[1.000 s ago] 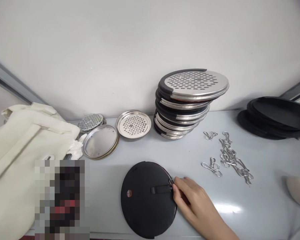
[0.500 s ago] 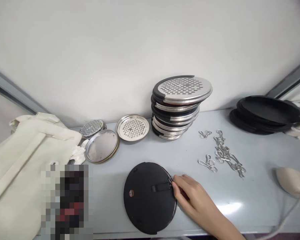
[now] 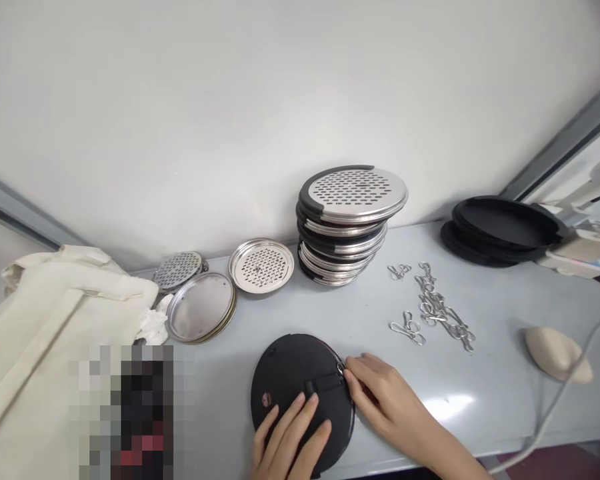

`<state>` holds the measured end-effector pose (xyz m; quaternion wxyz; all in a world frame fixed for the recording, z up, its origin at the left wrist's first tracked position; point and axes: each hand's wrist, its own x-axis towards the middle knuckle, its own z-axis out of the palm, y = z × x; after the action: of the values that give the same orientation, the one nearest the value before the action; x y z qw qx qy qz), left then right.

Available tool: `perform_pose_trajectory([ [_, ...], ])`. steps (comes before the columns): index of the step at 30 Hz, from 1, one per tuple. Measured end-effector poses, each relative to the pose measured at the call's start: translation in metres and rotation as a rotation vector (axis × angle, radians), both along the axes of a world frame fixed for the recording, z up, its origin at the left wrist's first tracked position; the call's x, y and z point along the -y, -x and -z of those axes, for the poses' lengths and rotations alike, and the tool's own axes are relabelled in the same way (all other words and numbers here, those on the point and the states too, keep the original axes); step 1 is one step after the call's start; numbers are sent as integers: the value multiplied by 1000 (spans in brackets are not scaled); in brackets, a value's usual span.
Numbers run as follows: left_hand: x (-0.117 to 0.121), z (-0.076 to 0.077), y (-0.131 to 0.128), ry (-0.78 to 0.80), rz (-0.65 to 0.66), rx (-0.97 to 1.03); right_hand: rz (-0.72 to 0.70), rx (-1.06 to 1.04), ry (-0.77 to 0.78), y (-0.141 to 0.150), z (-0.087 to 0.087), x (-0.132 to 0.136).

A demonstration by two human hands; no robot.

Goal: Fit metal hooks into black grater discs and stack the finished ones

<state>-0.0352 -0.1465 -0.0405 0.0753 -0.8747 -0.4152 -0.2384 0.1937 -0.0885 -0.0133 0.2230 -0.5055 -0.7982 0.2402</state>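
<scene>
A round black disc point(image 3: 287, 373) lies flat on the grey table, with a short black strap point(image 3: 324, 383) across it. My right hand point(image 3: 390, 400) is at the disc's right rim, its fingertips pinching a small metal clip point(image 3: 341, 368) at the strap's end. My left hand point(image 3: 290, 440) rests on the disc's lower part, fingers spread just below the strap. The fingers partly hide the disc's lower edge.
Behind stands a tilted stack of perforated steel-and-black lids point(image 3: 353, 197). Steel plates point(image 3: 261, 265) lie to the left, by a cream cloth bag point(image 3: 65, 313). Loose metal clips point(image 3: 437, 307), black discs point(image 3: 500, 227) and a pale oval object point(image 3: 557, 355) are on the right.
My left hand has come into view and now lies on the disc. My right hand stays at the clip. The view has tilted, and the table's contents appear shifted.
</scene>
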Motion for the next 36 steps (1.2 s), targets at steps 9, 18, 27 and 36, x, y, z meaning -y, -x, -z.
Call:
perform_pose_trajectory([
  [9,-8,5,-9,-210,2,-46,-40,11,-24,-1,13,3],
  [18,-3,11,-21,-262,-50,55,-24,42,-78,0,11,0],
  [27,0,-15,-18,-169,7,-22,-19,31,-85,-3,10,1],
  [36,9,-16,-20,-70,-3,-1,29,20,-108,-2,7,4],
])
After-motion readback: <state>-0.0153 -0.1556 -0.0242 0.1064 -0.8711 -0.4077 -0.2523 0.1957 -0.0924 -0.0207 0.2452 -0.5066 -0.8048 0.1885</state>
